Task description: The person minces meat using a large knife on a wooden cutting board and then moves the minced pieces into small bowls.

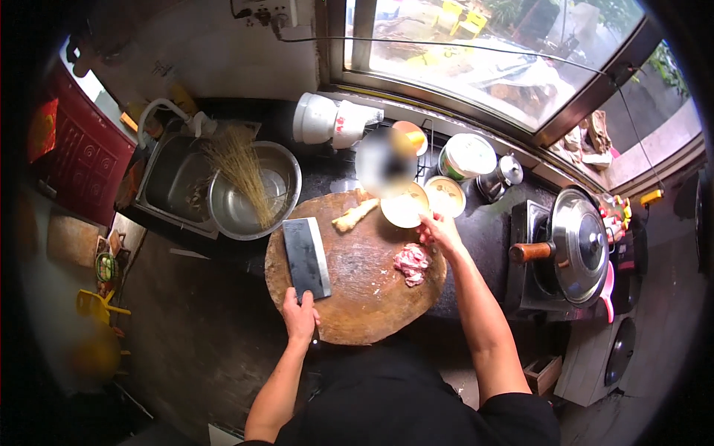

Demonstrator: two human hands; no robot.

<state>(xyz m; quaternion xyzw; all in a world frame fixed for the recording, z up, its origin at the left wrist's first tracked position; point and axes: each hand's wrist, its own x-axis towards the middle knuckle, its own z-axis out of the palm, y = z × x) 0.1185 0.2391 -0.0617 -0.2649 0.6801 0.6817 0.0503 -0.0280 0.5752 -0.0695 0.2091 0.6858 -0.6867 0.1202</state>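
My left hand (pixel 300 319) grips the handle of a Chinese cleaver (pixel 307 259), whose broad dark blade lies over the left part of a round wooden chopping board (pixel 362 318). My right hand (pixel 440 233) pinches the near rim of a pale shallow bowl (pixel 403 211) above the board's far right edge. Just below that hand sits a small heap of cut raw meat (pixel 412 264). A knobbly piece of what looks like ginger root (pixel 355 215) rests at the board's far side, left of the bowl.
Left of the board are a steel basin (pixel 287 161) with a straw brush (pixel 240 173) across it and a sink (pixel 173 167). Behind stand a second bowl (pixel 446 196), a lidded white tub (pixel 467 156) and a metal pot (pixel 499 177). A lidded pan (pixel 580 245) occupies the stove at right.
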